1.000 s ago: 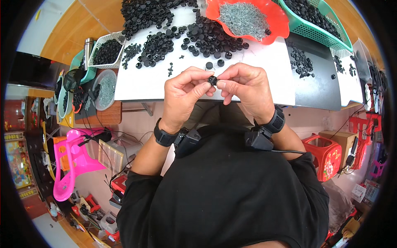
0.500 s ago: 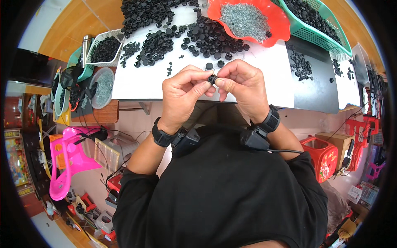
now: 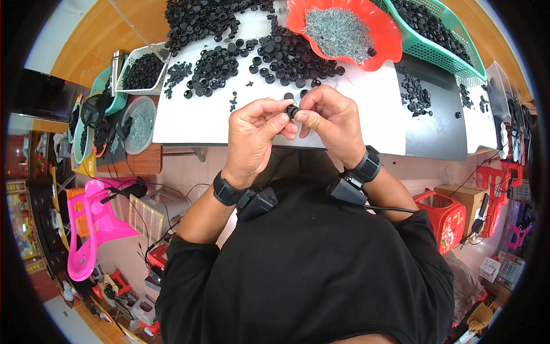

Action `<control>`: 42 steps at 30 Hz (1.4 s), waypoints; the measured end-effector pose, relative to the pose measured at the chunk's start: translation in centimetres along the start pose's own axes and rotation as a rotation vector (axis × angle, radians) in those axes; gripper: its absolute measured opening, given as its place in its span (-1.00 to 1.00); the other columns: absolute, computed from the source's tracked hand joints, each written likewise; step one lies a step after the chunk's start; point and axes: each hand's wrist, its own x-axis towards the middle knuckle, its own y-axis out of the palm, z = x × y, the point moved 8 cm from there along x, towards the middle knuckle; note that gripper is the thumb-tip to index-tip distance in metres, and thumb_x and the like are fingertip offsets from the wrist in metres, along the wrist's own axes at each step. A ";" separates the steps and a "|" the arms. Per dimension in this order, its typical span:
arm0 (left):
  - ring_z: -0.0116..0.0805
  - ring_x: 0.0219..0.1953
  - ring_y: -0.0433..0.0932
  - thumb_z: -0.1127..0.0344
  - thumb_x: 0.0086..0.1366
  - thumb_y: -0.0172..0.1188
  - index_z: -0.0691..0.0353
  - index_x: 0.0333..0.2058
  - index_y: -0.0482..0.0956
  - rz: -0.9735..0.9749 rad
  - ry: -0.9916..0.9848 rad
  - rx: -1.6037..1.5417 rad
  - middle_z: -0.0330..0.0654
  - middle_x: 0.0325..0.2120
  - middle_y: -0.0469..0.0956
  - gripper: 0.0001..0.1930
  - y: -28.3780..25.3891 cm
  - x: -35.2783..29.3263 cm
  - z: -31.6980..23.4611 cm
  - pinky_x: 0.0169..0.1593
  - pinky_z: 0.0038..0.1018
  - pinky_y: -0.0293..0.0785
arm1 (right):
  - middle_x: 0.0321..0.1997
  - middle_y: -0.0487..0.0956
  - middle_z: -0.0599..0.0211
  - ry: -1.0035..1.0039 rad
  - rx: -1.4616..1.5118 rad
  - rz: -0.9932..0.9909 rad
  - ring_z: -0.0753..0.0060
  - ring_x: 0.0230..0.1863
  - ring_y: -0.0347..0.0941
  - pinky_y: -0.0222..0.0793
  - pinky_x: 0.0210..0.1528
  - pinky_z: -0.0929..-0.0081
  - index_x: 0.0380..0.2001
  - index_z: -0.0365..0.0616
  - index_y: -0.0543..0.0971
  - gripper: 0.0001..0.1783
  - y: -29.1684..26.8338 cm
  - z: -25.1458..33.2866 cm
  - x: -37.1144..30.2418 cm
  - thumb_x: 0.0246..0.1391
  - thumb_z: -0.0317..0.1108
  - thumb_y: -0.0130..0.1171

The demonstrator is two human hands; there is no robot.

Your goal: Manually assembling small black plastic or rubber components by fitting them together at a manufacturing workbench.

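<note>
The left hand [image 3: 252,137] and right hand [image 3: 337,119] are pinching a small black part [image 3: 291,112] over the white tabletop [image 3: 195,120], near its front edge [image 3: 192,143], white surface showing either side. A red stool [image 3: 446,223] is standing rightward. Farther off, a red bowl [image 3: 387,54] is holding silvery pieces [image 3: 338,34], a green basket [image 3: 427,53] black ones [image 3: 427,24].

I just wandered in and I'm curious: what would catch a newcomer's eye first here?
Probably the red, wavy-rimmed bowl of silvery metal pieces at the white tabletop's far side, with heaps of small black parts to its left. Nearer the person, the left hand and right hand pinch one black piece between them. Off to the person's left, a bright pink plastic chair stands out.
</note>
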 end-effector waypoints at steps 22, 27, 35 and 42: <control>-0.52 -0.53 0.48 0.49 0.20 0.11 0.34 -0.35 0.47 -0.228 0.050 0.348 -0.14 -0.48 0.54 -0.94 -5.3 -0.9 -2.9 -0.45 -0.64 0.42 | -0.48 0.51 0.31 -0.341 -0.651 -0.625 0.57 -0.55 0.42 0.41 -0.49 0.66 -0.20 -0.38 0.49 -0.77 -15.1 16.7 6.1 0.05 -0.50 0.08; -0.53 -0.55 0.47 0.49 0.19 0.13 0.33 -0.34 0.48 -0.314 0.083 0.420 -0.12 -0.48 0.54 -0.93 -7.1 -2.1 -3.8 -0.48 -0.66 0.39 | -0.43 0.56 0.15 -0.141 -0.923 0.038 0.32 -0.43 0.49 0.38 -0.36 0.49 -0.37 -0.28 0.54 -0.83 -6.9 8.3 3.1 -0.13 -0.54 0.18; -0.54 -0.56 0.46 0.50 0.17 0.13 0.34 -0.36 0.48 -0.375 0.129 0.490 -0.14 -0.50 0.55 -0.94 -8.8 -2.7 -5.8 -0.50 -0.68 0.38 | -0.47 0.42 0.13 -0.251 -1.321 0.207 0.04 -0.41 0.43 0.37 -0.37 0.23 -0.56 -0.24 0.43 -0.92 -3.7 2.5 1.6 -0.18 -0.51 0.12; -0.61 -0.53 0.42 0.50 0.15 0.15 0.36 -0.35 0.49 -0.467 0.092 0.796 -0.23 -0.47 0.52 -0.92 -12.2 -2.1 -7.5 -0.46 -0.72 0.33 | -0.49 0.42 0.14 -0.169 -1.123 0.115 0.07 -0.46 0.41 0.33 -0.42 0.33 -0.53 -0.25 0.42 -0.87 -3.9 3.3 1.5 -0.22 -0.59 0.16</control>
